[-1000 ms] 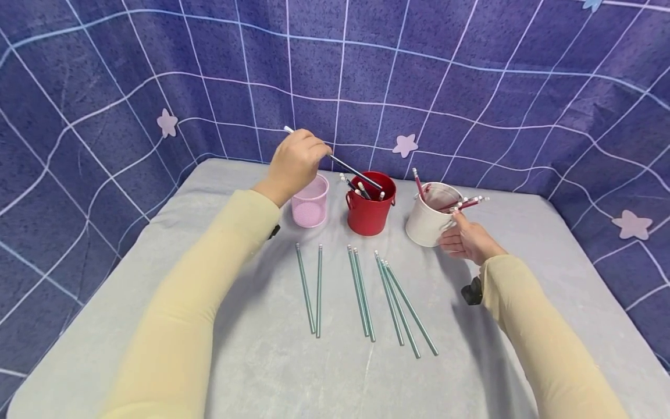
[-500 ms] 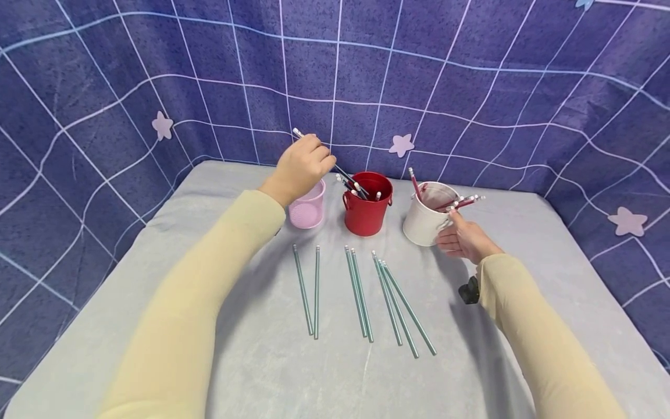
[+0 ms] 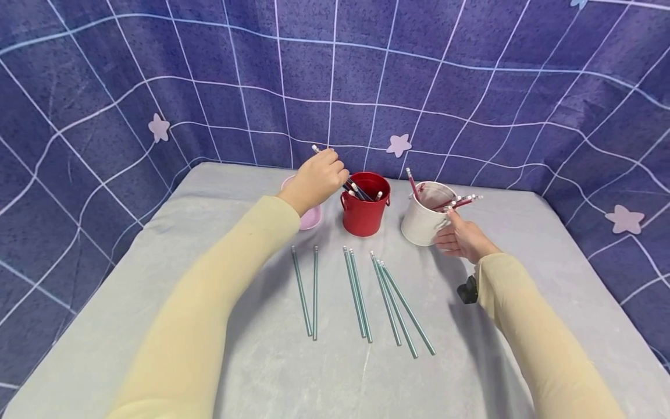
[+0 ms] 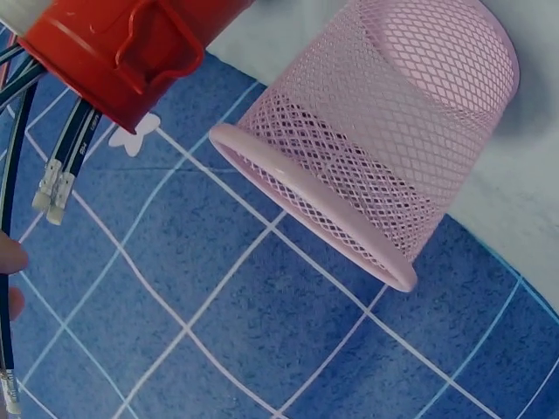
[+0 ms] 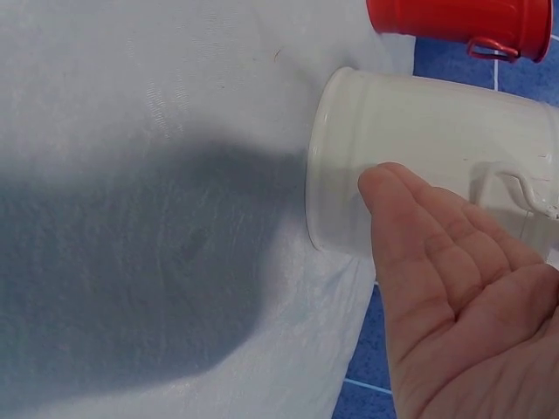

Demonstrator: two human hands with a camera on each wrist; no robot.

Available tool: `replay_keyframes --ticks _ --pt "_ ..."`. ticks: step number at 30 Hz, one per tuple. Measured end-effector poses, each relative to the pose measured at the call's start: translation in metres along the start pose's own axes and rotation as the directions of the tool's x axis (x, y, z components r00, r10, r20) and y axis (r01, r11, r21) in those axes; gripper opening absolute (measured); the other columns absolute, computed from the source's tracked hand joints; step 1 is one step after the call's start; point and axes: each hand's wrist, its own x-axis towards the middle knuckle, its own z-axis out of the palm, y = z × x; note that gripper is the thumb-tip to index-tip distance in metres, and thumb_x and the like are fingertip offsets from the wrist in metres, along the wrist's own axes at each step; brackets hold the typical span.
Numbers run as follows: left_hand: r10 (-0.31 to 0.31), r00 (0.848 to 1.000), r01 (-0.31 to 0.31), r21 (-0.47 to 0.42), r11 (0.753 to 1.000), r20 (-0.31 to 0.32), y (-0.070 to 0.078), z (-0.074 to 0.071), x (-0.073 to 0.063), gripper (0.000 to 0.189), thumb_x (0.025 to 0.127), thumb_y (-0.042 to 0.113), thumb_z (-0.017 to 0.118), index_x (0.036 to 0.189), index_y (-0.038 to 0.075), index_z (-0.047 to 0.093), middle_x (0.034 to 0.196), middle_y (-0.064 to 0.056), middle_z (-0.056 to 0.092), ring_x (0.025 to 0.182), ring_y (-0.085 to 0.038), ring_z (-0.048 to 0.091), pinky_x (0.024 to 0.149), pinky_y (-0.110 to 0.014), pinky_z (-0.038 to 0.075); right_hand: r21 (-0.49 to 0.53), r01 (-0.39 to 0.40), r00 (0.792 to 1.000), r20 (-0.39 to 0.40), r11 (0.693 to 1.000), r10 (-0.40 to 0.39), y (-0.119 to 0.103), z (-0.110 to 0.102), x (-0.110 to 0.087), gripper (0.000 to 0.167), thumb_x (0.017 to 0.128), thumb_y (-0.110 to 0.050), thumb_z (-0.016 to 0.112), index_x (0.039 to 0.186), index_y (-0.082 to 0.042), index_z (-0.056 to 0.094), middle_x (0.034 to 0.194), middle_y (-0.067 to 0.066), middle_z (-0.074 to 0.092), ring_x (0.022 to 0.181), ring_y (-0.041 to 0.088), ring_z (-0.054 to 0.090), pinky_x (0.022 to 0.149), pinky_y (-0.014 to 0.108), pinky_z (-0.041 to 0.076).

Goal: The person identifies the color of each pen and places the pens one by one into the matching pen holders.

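My left hand pinches a dark blue pencil with a white eraser, which slants down toward the red bucket. Several dark pencils lean inside that bucket, erasers up. Behind and below the left hand, a pink mesh cup is partly covered in the head view. My right hand rests against the side of the white bucket, fingers straight and thumb up near its rim. Dark red pencils with white erasers lean in the white bucket.
On the grey cloth lie several teal pencils in loose groups: a left pair, a middle pair and a right trio. A blue grid-patterned curtain rises behind the table's back edge.
My left hand has moved right and down, bringing the dark blue pencil lower into the red bucket. The hand now covers more of the pink cup. The right hand stays at the white bucket.
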Motion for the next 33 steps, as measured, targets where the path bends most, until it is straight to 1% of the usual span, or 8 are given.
replay_keyframes --ticks 4,11,16,21,26,28,30,33 --pt "0.001 0.999 -0.001 0.012 1.000 0.044 0.002 0.002 0.003 0.019 0.080 -0.011 0.056 0.070 0.002 0.065 0.067 -0.009 0.061 0.071 -0.027 0.052 0.078 -0.035 0.045 0.003 0.004 1.000 0.008 1.000 -0.004 0.000 -0.002 -0.001 0.086 0.100 -0.054 0.009 0.133 0.021 0.033 0.132 0.033 0.049 0.112 0.029 0.058 0.100 0.046 0.044" --pt "0.000 0.996 0.001 -0.008 1.000 0.088 0.006 0.002 0.007 0.019 0.081 -0.012 0.058 0.072 0.001 0.066 0.070 -0.010 0.063 0.074 -0.027 0.055 0.085 -0.034 0.048 -0.006 0.004 1.000 0.001 1.000 -0.004 0.001 -0.002 0.001 0.086 0.099 -0.054 0.008 0.132 0.021 0.034 0.132 0.034 0.048 0.117 0.034 0.054 0.101 0.046 0.044" --pt "0.026 0.986 -0.018 -0.051 0.999 0.165 0.012 0.003 0.010 0.014 0.082 -0.010 0.061 0.078 0.001 0.069 0.077 -0.011 0.066 0.081 -0.027 0.059 0.098 -0.035 0.046 0.004 0.009 1.000 0.008 1.000 -0.009 0.001 -0.003 0.000 0.086 0.100 -0.054 0.009 0.131 0.021 0.035 0.123 0.028 0.058 0.106 0.024 0.061 0.099 0.046 0.045" --pt "0.046 0.983 -0.030 -0.091 0.995 0.179 0.018 0.001 0.013 0.013 0.082 -0.011 0.062 0.081 0.001 0.068 0.076 -0.012 0.066 0.081 -0.027 0.059 0.100 -0.036 0.046 0.030 0.007 1.000 0.009 1.000 -0.008 0.002 -0.002 0.002 0.084 0.100 -0.053 0.010 0.130 0.022 0.035 0.111 0.017 0.065 0.093 0.014 0.063 0.095 0.043 0.048" --pt "0.037 0.977 -0.013 -0.115 0.993 0.208 0.021 -0.003 0.013 0.014 0.082 -0.011 0.064 0.082 0.002 0.070 0.080 -0.011 0.067 0.084 -0.026 0.060 0.101 -0.036 0.045 0.037 0.007 1.000 0.005 0.999 -0.008 0.002 -0.001 0.003 0.084 0.100 -0.052 0.010 0.130 0.022 0.035 0.109 0.017 0.065 0.091 0.013 0.063 0.095 0.042 0.048" --pt "0.031 0.980 -0.006 -0.124 0.992 0.198 0.020 -0.004 0.011 0.015 0.082 -0.011 0.063 0.083 0.002 0.069 0.081 -0.011 0.067 0.084 -0.026 0.060 0.100 -0.036 0.046 0.037 0.009 1.000 0.006 0.999 -0.009 0.001 -0.001 0.002 0.085 0.100 -0.052 0.009 0.131 0.022 0.034 0.110 0.017 0.065 0.091 0.013 0.063 0.096 0.043 0.048" --pt "0.022 0.988 -0.001 -0.138 0.990 0.151 0.020 -0.004 0.009 0.016 0.082 -0.012 0.061 0.082 0.001 0.069 0.081 -0.011 0.068 0.083 -0.027 0.060 0.096 -0.035 0.047 0.040 0.012 1.000 0.005 0.999 -0.012 0.001 -0.001 0.001 0.086 0.100 -0.053 0.009 0.132 0.022 0.034 0.110 0.017 0.065 0.092 0.014 0.063 0.095 0.042 0.048" --pt "0.005 1.000 -0.005 -0.146 0.989 -0.002 0.019 -0.005 0.004 0.013 0.082 -0.009 0.060 0.081 0.000 0.069 0.078 -0.011 0.068 0.076 -0.026 0.059 0.083 -0.033 0.052 0.064 0.026 1.000 0.011 0.998 -0.027 0.004 -0.003 0.002 0.088 0.099 -0.057 0.014 0.129 0.023 0.037 0.104 0.015 0.067 0.091 0.014 0.064 0.089 0.037 0.052"
